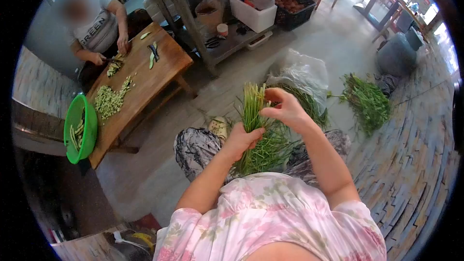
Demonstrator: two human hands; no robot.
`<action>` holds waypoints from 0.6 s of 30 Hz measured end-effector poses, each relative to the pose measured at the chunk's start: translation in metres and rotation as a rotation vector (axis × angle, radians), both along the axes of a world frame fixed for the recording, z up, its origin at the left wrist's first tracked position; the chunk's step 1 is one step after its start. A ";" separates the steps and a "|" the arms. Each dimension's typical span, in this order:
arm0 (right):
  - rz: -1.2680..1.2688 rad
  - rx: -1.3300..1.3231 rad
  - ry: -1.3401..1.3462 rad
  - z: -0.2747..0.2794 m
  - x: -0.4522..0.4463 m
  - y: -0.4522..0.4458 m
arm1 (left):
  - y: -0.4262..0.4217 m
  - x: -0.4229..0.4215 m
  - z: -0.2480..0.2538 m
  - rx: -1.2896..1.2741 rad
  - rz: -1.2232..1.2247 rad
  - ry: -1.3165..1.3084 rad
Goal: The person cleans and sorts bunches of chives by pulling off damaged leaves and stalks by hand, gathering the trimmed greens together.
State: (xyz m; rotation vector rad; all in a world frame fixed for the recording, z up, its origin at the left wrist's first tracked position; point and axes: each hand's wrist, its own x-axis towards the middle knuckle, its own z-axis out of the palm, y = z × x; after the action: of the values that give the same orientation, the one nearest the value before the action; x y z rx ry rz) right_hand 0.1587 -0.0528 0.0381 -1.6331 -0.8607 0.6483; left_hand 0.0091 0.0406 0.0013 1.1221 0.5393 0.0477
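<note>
My left hand (241, 140) is wrapped round the lower part of an upright bunch of thin green stalks (252, 111), whose pale cut-looking ends point away from me. At the bunch's upper right side, my right hand (286, 108) has its fingers bent in and pinched at a few stalk ends. Between my knees lies a loose heap of long green leaves (266, 152), just under both hands. Past my right hand, a clear plastic bag (302, 75) lies on the floor with more greens partly beneath it.
Right of the bag is a pile of leafy greens (366, 104), near a grey gas cylinder (397, 53). At left a person (99, 29) cuts vegetables on a wooden table (145, 79) with diced pieces (112, 99) and a green basket (92, 128). A shelf (241, 43) holds crates.
</note>
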 end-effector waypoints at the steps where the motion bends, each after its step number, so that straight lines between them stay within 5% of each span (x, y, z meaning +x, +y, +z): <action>1: 0.072 -0.028 0.011 0.005 -0.001 0.003 | 0.001 0.001 0.003 0.028 -0.037 -0.020; 7: 0.062 -0.104 0.223 0.011 -0.004 0.007 | 0.011 0.001 0.003 -0.251 0.110 -0.005; 18: -0.160 0.219 0.663 0.000 0.006 -0.003 | 0.020 0.014 0.028 -0.160 -0.020 0.060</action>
State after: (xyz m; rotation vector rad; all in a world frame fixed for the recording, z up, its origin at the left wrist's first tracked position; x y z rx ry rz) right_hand 0.1647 -0.0554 0.0379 -1.1593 -0.2988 0.8766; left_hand 0.0229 0.0604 0.0296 0.9748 0.5751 -0.0463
